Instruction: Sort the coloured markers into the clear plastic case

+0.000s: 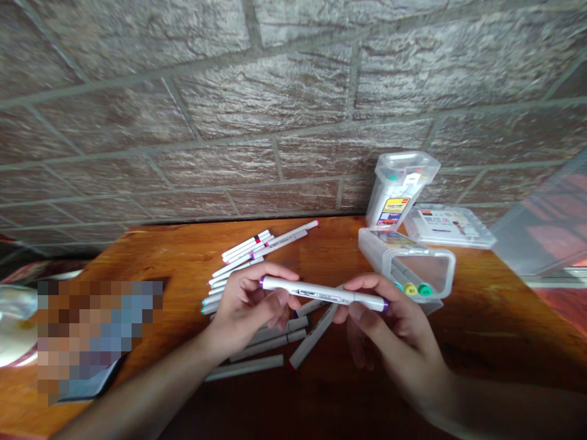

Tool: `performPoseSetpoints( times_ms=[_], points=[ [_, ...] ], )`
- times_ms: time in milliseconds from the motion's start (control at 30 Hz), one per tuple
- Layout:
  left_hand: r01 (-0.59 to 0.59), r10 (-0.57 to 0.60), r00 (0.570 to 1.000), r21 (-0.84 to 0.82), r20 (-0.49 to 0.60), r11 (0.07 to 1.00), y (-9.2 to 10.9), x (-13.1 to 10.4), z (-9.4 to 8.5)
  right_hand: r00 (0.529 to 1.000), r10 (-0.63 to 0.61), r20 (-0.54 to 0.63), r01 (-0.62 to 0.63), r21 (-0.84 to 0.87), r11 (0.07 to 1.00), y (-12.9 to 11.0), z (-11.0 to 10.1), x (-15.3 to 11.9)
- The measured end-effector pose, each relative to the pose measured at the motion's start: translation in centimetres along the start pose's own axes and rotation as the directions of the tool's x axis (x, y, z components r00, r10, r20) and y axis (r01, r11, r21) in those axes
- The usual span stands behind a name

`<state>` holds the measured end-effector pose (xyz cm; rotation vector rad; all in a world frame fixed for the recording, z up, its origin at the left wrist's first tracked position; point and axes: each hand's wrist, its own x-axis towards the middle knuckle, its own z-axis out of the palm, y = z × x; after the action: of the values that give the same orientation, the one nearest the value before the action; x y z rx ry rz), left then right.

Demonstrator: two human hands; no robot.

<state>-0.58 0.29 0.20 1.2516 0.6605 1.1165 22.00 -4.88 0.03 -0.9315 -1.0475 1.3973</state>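
Note:
A white marker with purple ends is held level between my two hands, above the wooden table. My left hand pinches its left part between thumb and fingers. At the right end, my right hand grips it near the purple cap. Below and behind lie several loose white markers, some with pink, red or teal ends, partly hidden by my left hand. An open clear plastic case lies on its side behind my right hand, with a few markers with yellow and green ends inside.
A clear marker box stands upright by the brick wall. Beside it lies a flat white case. The wooden table ends at the wall. At the left are a blurred-out flat object and a pale bowl.

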Motion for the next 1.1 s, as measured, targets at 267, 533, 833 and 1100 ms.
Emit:
performPoseSetpoints(
  times_ms=[267,533,833,1100],
  points=[
    [0.011,-0.011,1.000,0.010,-0.008,1.000,-0.23,-0.10,-0.30,1.000,-0.011,0.008,0.011,0.000,1.000,-0.05,0.13,-0.06],
    [-0.006,0.007,0.999,0.020,-0.033,1.000,-0.20,-0.03,-0.28,1.000,0.013,0.000,-0.013,0.016,1.000,0.26,0.17,-0.02],
    [0.016,-0.010,0.998,0.093,-0.065,0.996,-0.18,-0.03,-0.46,1.000,-0.008,-0.008,0.009,0.006,1.000,0.22,0.21,0.27],
    [0.036,-0.029,0.996,0.088,-0.081,0.995,-0.31,-0.15,-0.65,1.000,-0.017,-0.026,0.017,0.013,1.000,0.10,0.15,0.20]
  ],
)
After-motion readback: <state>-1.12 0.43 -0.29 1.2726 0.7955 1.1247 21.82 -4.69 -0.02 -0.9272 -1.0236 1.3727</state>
